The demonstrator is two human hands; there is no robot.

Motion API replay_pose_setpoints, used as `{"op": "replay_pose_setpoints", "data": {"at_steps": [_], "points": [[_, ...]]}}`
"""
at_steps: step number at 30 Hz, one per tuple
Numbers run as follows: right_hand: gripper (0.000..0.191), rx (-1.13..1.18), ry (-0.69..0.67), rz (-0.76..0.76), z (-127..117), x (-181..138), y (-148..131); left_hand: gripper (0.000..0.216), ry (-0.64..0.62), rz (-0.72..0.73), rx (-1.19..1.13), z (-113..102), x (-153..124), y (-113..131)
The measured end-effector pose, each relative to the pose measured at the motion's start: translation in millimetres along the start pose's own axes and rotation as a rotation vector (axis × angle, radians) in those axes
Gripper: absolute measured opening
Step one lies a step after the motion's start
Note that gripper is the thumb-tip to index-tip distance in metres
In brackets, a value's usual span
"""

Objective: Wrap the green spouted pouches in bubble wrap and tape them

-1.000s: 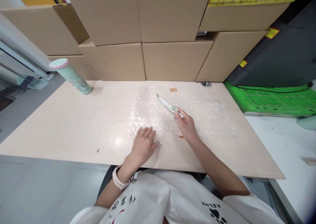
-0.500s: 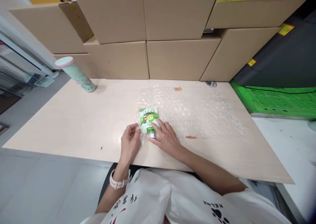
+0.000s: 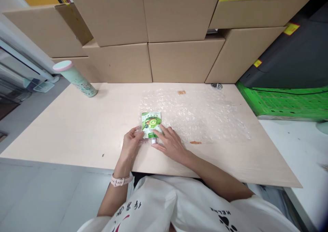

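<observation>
Near the surface's (image 3: 77, 122) front edge, 2 hands meet at a small green spouted pouch (image 3: 151, 123) lying flat on bubble wrap (image 3: 200, 114). The right hand (image 3: 170, 144) lies open, fingers pressing the pouch. The left hand (image 3: 132, 141) curls at its left edge (grip unclear). The pouch looks light, soft and slippery, best pinched by its sides. Cardboard boxes (image 3: 176, 61) stand behind.

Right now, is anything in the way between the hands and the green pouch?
No, nothing visible. The right hand rests its fingers on the green pouch, and the left hand is right beside it. The pouch lies on bubble wrap.
</observation>
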State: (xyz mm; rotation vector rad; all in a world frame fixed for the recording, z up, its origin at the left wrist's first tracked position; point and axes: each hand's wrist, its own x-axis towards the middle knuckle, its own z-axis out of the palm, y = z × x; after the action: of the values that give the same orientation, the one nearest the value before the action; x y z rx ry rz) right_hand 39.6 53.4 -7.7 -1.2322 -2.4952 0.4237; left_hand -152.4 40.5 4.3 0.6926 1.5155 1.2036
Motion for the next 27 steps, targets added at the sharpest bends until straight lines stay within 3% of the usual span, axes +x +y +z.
{"op": "replay_pose_setpoints", "data": {"at_steps": [3, 10, 12, 15, 18, 22, 24, 27], "points": [[0.058, 0.048, -0.023, -0.006, -3, -2, 1, 0.059, 0.017, 0.055, 0.074, 8, -5, 0], [0.069, 0.402, -0.117, -0.083, -25, -6, 25, 0.040, 0.103, 0.460, 0.622, 46, -24, 22], [0.060, 0.578, -0.146, -0.075, -39, -8, 36, 0.042, 0.065, 0.542, 0.743, 64, -27, 25], [0.029, 0.781, -0.167, 0.003, -57, -14, 58, 0.046, -0.049, 0.640, 0.882, 96, -27, 19], [0.026, 0.778, -0.084, 0.180, -66, -22, 86, 0.048, -0.202, 0.683, 1.072, 127, -25, 3], [0.025, 0.521, 0.182, 0.439, -67, -30, 113, 0.053, -0.355, 0.655, 1.328, 150, -23, -14], [0.024, 0.484, 0.244, 0.438, -66, -30, 115, 0.053, -0.368, 0.655, 1.390, 153, -23, -17], [0.026, 0.528, 0.228, 0.337, -63, -30, 106, 0.043, -0.370, 0.648, 1.446, 156, -25, -18]]}}
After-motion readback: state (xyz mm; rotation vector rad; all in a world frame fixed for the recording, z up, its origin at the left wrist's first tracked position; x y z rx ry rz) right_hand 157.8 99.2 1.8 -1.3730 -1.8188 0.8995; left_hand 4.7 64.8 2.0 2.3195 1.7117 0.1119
